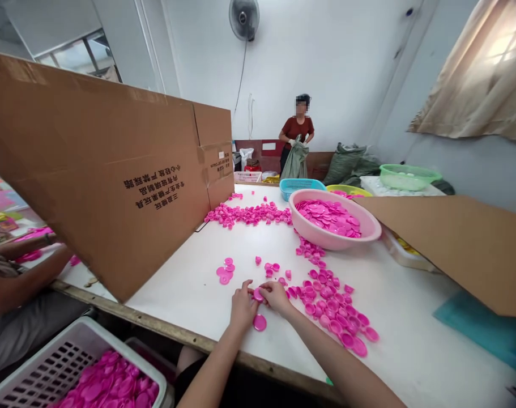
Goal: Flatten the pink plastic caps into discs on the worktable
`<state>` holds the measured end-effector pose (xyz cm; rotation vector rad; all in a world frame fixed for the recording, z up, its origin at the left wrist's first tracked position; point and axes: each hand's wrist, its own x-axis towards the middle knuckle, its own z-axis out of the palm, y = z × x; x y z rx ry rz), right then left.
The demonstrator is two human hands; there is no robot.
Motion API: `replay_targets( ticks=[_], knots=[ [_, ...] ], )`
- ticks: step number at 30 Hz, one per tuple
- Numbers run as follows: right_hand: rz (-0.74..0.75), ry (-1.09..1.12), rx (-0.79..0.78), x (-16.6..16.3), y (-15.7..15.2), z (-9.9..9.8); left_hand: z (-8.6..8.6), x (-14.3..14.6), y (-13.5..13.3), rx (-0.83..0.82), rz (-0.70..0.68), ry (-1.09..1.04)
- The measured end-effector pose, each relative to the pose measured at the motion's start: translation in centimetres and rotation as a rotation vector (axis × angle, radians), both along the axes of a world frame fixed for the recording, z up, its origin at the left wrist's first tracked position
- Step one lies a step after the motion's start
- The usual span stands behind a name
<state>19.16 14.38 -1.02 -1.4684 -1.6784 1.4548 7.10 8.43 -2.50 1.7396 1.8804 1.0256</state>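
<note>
My left hand (242, 307) and my right hand (275, 297) meet over the white table near its front edge. Between their closed fingertips is a small round pink plastic piece (258, 294), gripped from both sides. Just below the fingers, a pink plastic disc (260, 323) lies flat on the table. Several more discs (226, 272) lie loosely together to the left and beyond. A few small pink cups (271, 268) sit past my fingertips. Beside my right forearm spreads a heap of pink cups (334, 309), some tipped over.
A pink basin (368, 231) full of pink discs stands at the back right. More cups (249, 215) form a band behind. A large cardboard sheet (164, 147) walls off the left, where another person's arm (32, 277) shows. A white basket (49, 345) sits below. Someone (299, 129) holds a sack beyond.
</note>
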Motion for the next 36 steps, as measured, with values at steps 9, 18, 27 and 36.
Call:
replay_targets(
  ticks=[9, 18, 27, 36],
  knots=[
    [0.153, -0.094, -0.159, -1.0, 1.4, 0.6, -0.2, -0.2, 0.4, -0.031, 0.019, -0.01],
    [0.162, -0.107, -0.195, -1.1, 1.4, 0.3, 1.1, -0.7, 2.4, -0.259, 0.064, -0.021],
    [0.347, -0.059, -0.371, -0.6, 3.3, 0.8, 0.9, 1.0, 5.0, -0.255, 0.313, 0.296],
    [0.536, -0.308, -0.27, 0.4, 4.3, 0.6, 0.8, 0.8, 4.6, -0.122, 0.218, 0.29]
  ],
)
